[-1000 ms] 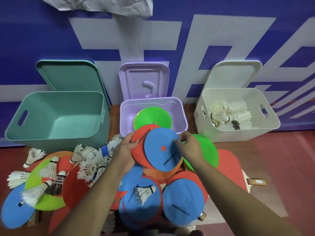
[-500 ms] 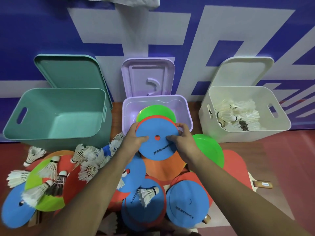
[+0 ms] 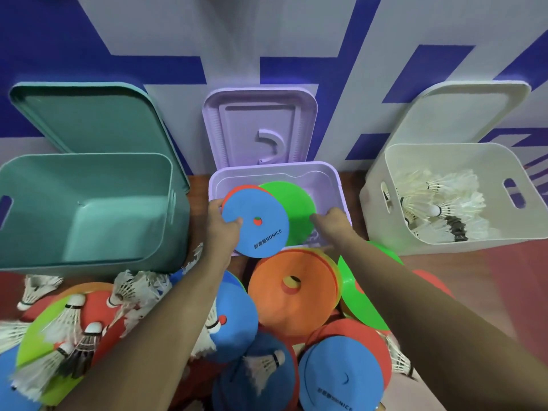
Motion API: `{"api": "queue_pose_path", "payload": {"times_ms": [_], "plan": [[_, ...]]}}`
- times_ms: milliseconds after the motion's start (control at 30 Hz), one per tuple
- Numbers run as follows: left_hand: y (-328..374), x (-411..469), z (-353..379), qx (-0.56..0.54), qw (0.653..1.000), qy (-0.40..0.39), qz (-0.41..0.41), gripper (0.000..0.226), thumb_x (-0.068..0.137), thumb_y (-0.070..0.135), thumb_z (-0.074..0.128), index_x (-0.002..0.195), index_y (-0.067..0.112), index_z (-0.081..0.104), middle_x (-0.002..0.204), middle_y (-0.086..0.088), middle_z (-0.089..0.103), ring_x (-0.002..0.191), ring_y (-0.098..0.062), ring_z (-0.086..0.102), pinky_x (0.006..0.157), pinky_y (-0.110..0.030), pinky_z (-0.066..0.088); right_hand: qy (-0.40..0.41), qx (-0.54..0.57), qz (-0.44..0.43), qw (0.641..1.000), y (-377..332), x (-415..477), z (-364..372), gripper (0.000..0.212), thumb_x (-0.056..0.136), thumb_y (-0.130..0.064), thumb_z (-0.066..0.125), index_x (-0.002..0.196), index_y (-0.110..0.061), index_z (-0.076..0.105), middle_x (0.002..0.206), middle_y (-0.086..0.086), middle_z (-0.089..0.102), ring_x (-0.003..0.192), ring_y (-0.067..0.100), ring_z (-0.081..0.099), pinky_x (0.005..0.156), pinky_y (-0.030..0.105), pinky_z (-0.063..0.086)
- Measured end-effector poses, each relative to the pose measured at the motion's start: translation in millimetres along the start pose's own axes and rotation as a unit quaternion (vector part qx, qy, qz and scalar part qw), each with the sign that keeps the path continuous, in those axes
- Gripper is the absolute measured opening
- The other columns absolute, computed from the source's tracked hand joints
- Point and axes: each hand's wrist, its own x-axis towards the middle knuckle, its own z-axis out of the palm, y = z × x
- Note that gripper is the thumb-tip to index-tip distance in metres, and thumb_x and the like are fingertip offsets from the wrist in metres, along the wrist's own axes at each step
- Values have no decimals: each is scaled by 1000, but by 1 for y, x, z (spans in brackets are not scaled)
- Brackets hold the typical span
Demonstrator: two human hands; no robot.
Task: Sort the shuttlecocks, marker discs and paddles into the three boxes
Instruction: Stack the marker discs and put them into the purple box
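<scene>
Floor [image 3: 504, 280]: blue disc [image 3: 267, 206] between hands [image 3: 222, 232] [image 3: 330, 222]

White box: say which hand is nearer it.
Right. The right hand is at the green disc, toward the white box; the left hand grips the blue disc, farther off.

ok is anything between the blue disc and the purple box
Nothing visible. The left hand holds the blue disc, a red one under it, over the front rim of the purple box. The lid leans on the wall behind, and inside I see only a green disc, with the right hand at its edge.
</scene>
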Motion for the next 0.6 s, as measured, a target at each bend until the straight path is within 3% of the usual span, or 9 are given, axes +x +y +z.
{"api": "queue_pose_path", "payload": {"times_ms": [67, 133, 200, 267, 367, 467, 600], "plan": [[-6, 6, 2, 9, 1000, 2, -6, 38, 88, -1, 60, 117, 20, 47, 114, -6, 58, 102, -29, 60, 82, -42, 54, -27, 23, 27, 999, -7, 11, 6, 23, 88, -17, 61, 71, -7, 50, 72, 13, 58, 62, 26, 58, 49, 23, 46], [-9, 13, 5, 21, 1000, 14, -17, 39, 89, 1, 60, 122, 17, 47, 115, -5, 58, 104, -29, 59, 87, -43, 54, -47, 54, 56, 996, -10, 25, 14, 20, 85, -12, 66, 74, -5, 52, 79, 19, 60, 66, 28, 59, 58, 35, 54], [-12, 18, 8, 24, 999, 27, -24, 40, 90, 1, 58, 124, 18, 46, 116, -3, 57, 104, -27, 59, 89, -43, 53, -62, 63, 64, 994, -9, 31, 21, 13, 84, -7, 67, 86, 3, 58, 72, 21, 58, 52, 25, 56, 44, 30, 48], [-16, 23, 11, 12, 999, 36, -25, 42, 90, 0, 56, 126, 19, 45, 118, -2, 57, 105, -25, 58, 90, -42, 53, -77, 36, 42, 995, -8, 33, 26, 9, 85, -3, 63, 89, 5, 60, 65, 20, 56, 41, 22, 49, 39, 26, 40], [-22, 28, 13, 0, 998, 46, -32, 41, 91, 0, 56, 125, 19, 46, 121, -4, 58, 108, -25, 58, 91, -42, 53, -96, 4, -22, 995, -7, 33, 28, 10, 85, -4, 55, 76, -1, 58, 70, 22, 63, 52, 30, 60, 51, 37, 53], [-29, 31, 15, -8, 998, 40, -48, 37, 90, 3, 57, 120, 23, 47, 121, -5, 59, 109, -27, 58, 91, -46, 53, -4, -42, -108, 993, -9, 27, 22, 13, 83, -13, 48, 88, -1, 53, 84, 24, 67, 71, 41, 66, 62, 49, 55], [-32, 40, 23, -69, 992, 27, -106, 37, 85, 7, 59, 112, 30, 49, 120, -3, 61, 110, -29, 59, 89, -49, 54, 147, -79, -188, 968, -4, 11, 7, 21, 95, -25, 43, 94, -4, 45, 93, 21, 57, 80, 42, 55, 62, 38, 32]]}}
